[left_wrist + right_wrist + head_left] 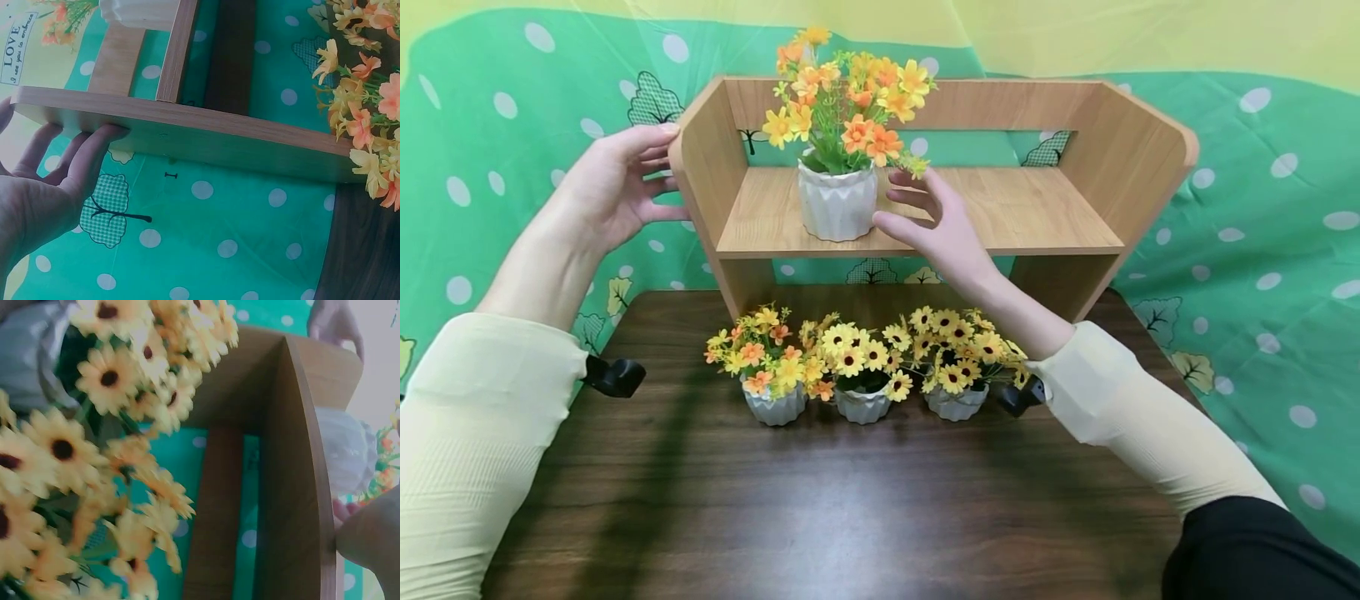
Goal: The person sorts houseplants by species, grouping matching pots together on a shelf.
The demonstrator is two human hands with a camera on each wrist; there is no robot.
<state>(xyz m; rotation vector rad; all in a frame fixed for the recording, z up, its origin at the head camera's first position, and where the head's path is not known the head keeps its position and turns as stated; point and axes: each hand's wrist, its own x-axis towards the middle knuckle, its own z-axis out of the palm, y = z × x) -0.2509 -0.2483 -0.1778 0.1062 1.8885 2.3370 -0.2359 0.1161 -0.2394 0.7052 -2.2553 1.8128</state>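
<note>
A white ribbed flower pot point(838, 204) with orange and yellow artificial flowers point(850, 100) stands upright on the upper board of a wooden shelf point(1000, 200), left of its middle. Beside the pot is my right hand point(943, 229), fingers spread and slightly bent, thumb tip at the pot's right side. In the right wrist view, those fingertips are close to the white pot point(344, 453). My left hand point(613, 179) touches the outside of the shelf's left side panel point(700, 167). The left wrist view shows extended fingers point(87, 159) against that panel, with one digit at its edge.
Three smaller-looking potted plants line up before the shelf on the dark wooden table point(850, 517): orange-yellow flowers point(756, 354) at left, yellow daisies point(861, 354) in the middle and more yellow daisies point(958, 346) at right. A green dotted cloth point(1262, 250) hangs behind.
</note>
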